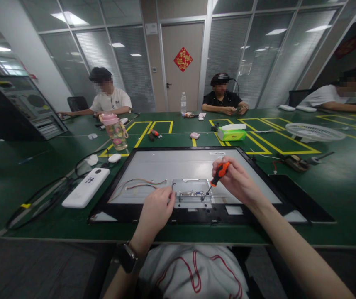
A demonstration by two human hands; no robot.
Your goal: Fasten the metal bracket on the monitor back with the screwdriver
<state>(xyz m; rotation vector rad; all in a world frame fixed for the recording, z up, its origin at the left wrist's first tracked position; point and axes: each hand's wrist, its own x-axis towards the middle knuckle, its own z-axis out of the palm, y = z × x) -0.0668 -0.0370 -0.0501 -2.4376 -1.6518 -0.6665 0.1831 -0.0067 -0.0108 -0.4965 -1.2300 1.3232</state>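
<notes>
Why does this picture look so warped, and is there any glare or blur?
In the head view, the computer tower leans near the left edge, probably wide-angle distortion; also in the head view, white patches glare on the glass partitions, a soft sheen lies on the silver panel, and the connector strip near the screwdriver lacks fine detail.

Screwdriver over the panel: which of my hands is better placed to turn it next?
Probably your right hand: it holds the screwdriver, which points down at the metal plate. Your left hand is beside the plate, no tool visible.
</notes>
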